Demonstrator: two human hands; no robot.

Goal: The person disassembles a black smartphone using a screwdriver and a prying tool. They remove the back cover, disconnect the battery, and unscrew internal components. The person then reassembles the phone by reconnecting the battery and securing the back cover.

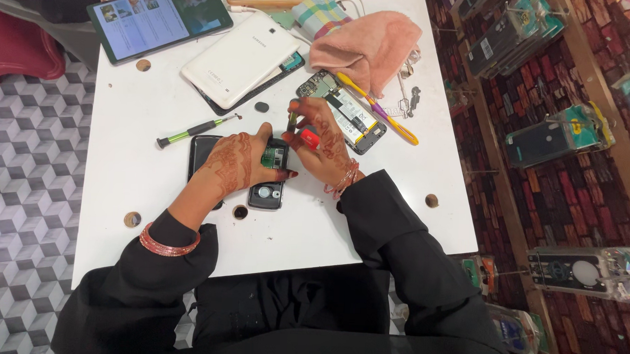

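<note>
A small opened phone (pixel 269 175), lying on the white table (pixel 143 101) near its front edge, is pinned by the left hand (pixel 235 164), while a red-handled screwdriver (pixel 301 130) is gripped upright over it by the right hand (pixel 323 142).

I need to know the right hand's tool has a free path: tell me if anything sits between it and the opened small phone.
Nothing visible does. The right hand holds a small tool just above the opened small phone, which the left hand steadies from the side. The green screwdriver and the larger opened phone lie off to either side.
</note>
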